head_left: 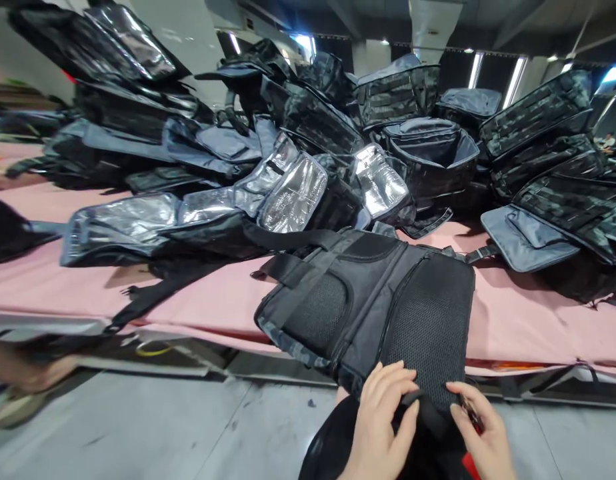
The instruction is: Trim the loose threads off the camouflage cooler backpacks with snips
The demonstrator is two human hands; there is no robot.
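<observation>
A black backpack [368, 300] lies with its mesh back panel up, partly on the pink-covered table [208, 300] and partly over the table's front edge. At its lower end my left hand [388, 413] has its fingers and thumb closed around a black strap [423, 407]. To the right, my right hand [478, 420] is closed around a small dark tool with some red on it [471, 412], near the backpack's lower right corner. The tool is mostly hidden by the fingers.
Many dark camouflage bags are piled along the back of the table, some open with silver linings [295, 193]. Another person's hand [48, 373] shows at the far left, beside a shoe. Loose straps hang over the front edge.
</observation>
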